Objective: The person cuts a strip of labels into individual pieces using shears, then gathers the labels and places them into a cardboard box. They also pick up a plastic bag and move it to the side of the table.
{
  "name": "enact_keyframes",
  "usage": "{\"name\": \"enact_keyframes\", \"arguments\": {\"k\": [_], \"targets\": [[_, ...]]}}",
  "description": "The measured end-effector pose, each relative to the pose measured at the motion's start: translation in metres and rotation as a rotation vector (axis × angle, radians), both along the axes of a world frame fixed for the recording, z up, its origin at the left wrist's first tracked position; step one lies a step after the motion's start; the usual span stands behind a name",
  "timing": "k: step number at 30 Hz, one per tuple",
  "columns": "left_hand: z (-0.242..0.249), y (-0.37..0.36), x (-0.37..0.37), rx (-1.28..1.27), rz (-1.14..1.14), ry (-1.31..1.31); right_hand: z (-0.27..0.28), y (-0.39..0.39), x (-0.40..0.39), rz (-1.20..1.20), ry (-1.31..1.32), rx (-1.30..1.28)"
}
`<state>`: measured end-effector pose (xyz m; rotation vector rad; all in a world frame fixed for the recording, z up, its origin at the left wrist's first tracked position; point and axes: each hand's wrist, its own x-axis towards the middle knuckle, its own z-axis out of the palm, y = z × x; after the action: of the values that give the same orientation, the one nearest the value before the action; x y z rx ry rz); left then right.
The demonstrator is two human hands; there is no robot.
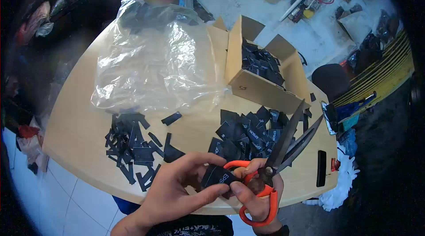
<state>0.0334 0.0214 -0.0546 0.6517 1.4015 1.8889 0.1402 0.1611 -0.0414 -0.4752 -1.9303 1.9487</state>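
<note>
My left hand (pixel 175 191) is closed on a black fabric label (pixel 216 176) with white lettering, pinched between thumb and fingers. My right hand (pixel 252 200) holds a pair of scissors (pixel 285 143) with orange handles, while its thumb and fingertips also touch the label's right edge. The dark blades are parted and point up and away to the right. Beyond them lies a pile of black labels (pixel 252 132), several with white print. Left of my hands is a heap of narrow black scraps (pixel 128 141).
A cardboard box (pixel 261 86) filled with black pieces stands on the wooden table (pixel 75 116). Beside it lies a clear plastic bag (pixel 155 63). A dark flat object (pixel 321 168) and a phone (pixel 328 116) are near the right edge.
</note>
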Motion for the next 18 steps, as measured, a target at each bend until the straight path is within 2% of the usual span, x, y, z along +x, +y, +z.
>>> {"name": "enact_keyframes", "arguments": {"k": [3, 6, 9, 13, 16, 18], "targets": [[-0.006, 0.000, 0.002, 0.075, 0.095, -0.115, -0.009, -0.001, -0.001, 0.060, 0.003, -0.031], [-0.011, 0.001, 0.004, 0.115, 0.124, -0.085, -0.011, -0.006, -0.001, 0.073, 0.011, -0.044], [-0.010, 0.002, 0.006, 0.116, 0.172, -0.037, -0.008, -0.007, 0.000, 0.148, -0.092, -0.139], [-0.006, -0.001, 0.004, 0.099, 0.168, 0.078, -0.004, -0.005, -0.003, 0.206, -0.089, -0.087], [-0.002, -0.002, 0.005, 0.077, 0.111, 0.113, -0.007, -0.002, -0.007, 0.095, 0.089, 0.114], [-0.002, -0.002, 0.004, 0.055, 0.109, 0.144, -0.001, -0.002, -0.009, 0.115, 0.091, 0.109]]}}
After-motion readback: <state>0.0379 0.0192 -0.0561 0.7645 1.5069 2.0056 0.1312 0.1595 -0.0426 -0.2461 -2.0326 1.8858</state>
